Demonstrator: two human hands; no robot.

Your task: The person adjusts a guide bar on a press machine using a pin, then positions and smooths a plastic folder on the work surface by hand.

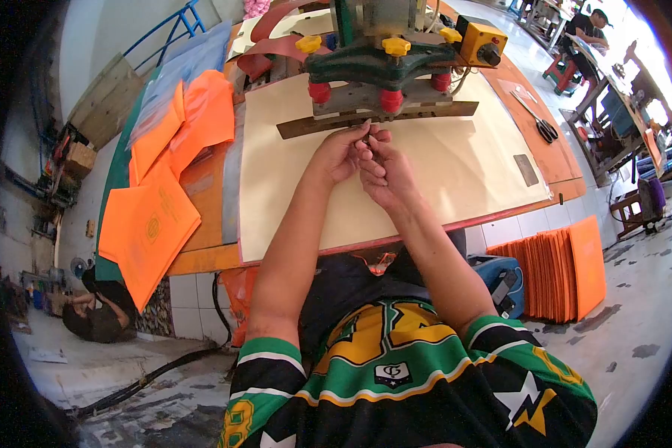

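My left hand (341, 154) and my right hand (387, 173) meet just in front of the machine's long metal bar (299, 128). The fingers of both are closed in a pinch, and whatever small thing lies between them is too hidden to name. Above the bar sits the green press head (384, 67) with yellow knobs (396, 47) and red round spacers (391, 101). Beneath my hands lies a cream sheet (455, 175) covering most of the orange-brown table. A small grey metal plate (526, 170) rests at its right side.
Orange printed sheets (153, 224) lie at the table's left edge. Scissors (539, 123) are on the right. A stack of orange pieces (549, 272) stands on the floor beside a blue case (500, 284). One person (588, 37) sits far right, another (97, 317) low left.
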